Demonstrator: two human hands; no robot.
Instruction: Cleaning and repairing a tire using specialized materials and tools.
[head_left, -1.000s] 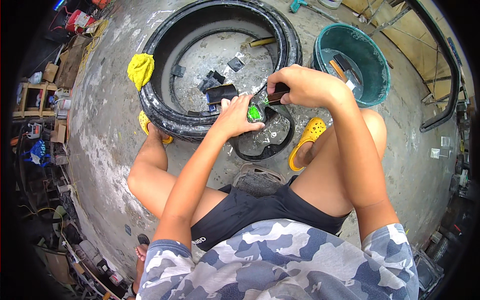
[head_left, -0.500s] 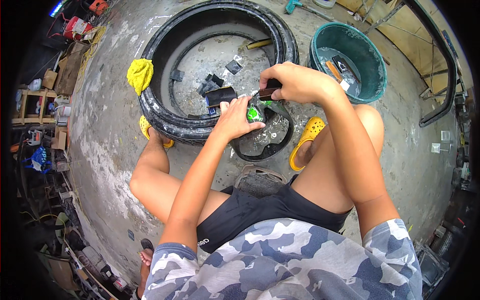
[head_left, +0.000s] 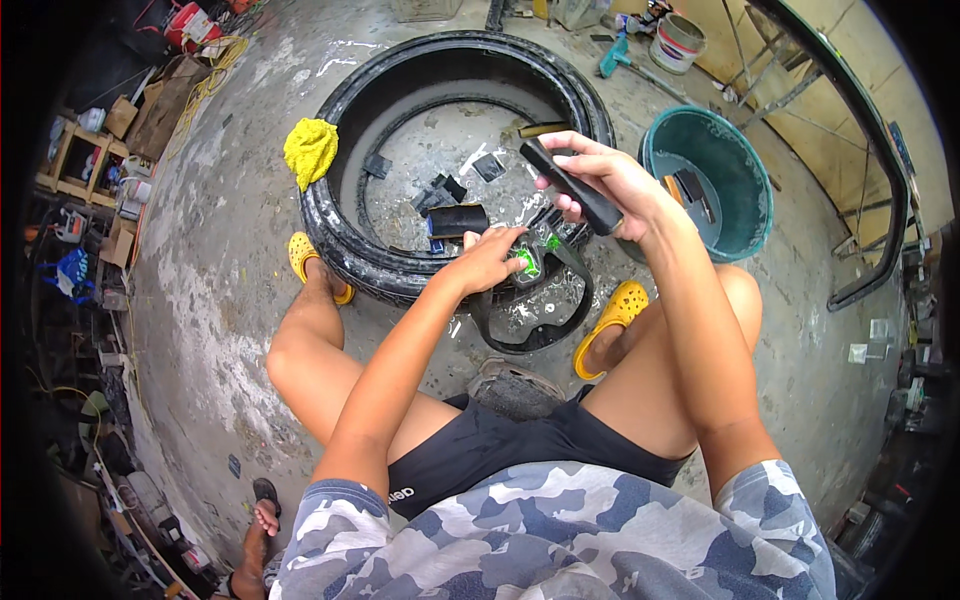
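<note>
My right hand (head_left: pixel 610 185) is closed around a black bar-shaped tool (head_left: pixel 570 187), raised above the tyre's right side and tilted down to the right. A narrow black rubber inner tube (head_left: pixel 577 300) loops over the near rim of the large tyre (head_left: pixel 340 215), with bright green patches (head_left: pixel 527 262) on it. My left hand (head_left: pixel 487 263) lies on the tube beside these patches, its fingers stretched out and partly hidden from above. Inside the tyre's ring, near that hand, sits a black curved piece (head_left: pixel 457 220) with blue at its end, among several dark rubber scraps (head_left: pixel 437 193).
A yellow cloth (head_left: pixel 311 152) hangs on the tyre's left rim. Right of it stands a green bucket (head_left: pixel 745 150) holding long tools. Farther off are a teal-headed brush (head_left: pixel 615 57) and a white pail (head_left: pixel 678 45). Another person's foot (head_left: pixel 266 510) shows at lower left.
My right hand has lifted off the tube with the bar-shaped tool and turned it. My left hand stays on the tube. The view has shifted, so the scene sits lower.
</note>
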